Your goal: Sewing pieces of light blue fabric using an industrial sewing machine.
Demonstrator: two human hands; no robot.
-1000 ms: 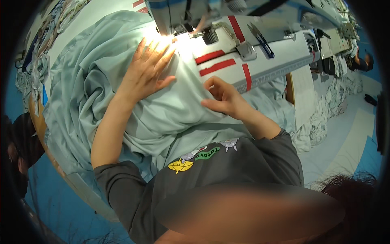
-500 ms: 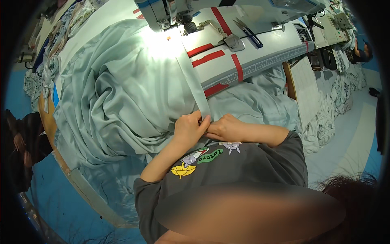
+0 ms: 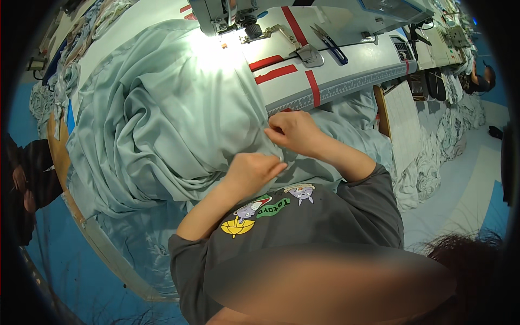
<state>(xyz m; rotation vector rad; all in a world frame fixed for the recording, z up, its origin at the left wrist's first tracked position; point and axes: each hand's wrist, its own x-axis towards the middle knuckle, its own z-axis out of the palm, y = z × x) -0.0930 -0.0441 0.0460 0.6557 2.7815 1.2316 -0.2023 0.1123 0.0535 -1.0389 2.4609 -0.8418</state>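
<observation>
A large pale green cloth (image 3: pixel 168 103) lies in heaped folds over the left of the sewing table and hangs past its front edge. Close to my body, my left hand (image 3: pixel 253 172) is closed on the cloth, thumb and fingers pressed together. My right hand (image 3: pixel 295 131) is farther forward by the table's front edge, its fingers curled on the cloth's right side; the fingertips are partly hidden. Ahead of both hands, the sewing machine's head (image 3: pixel 230 16) stands over the cloth under a bright lamp that washes out the needle area.
Thread snips (image 3: pixel 330 44) lie on the machine bed beside a metal guide plate (image 3: pixel 310 55). A ruler strip (image 3: pixel 346 85) runs along the front edge, with red tape (image 3: pixel 313 88) across it. Piled cloth (image 3: pixel 433 146) sits at right. Another person's hands (image 3: pixel 24 189) show at far left.
My right hand has moved forward and away from my left hand, which stays near my body. The straight folded band that stretched from the machine to my hands no longer shows.
</observation>
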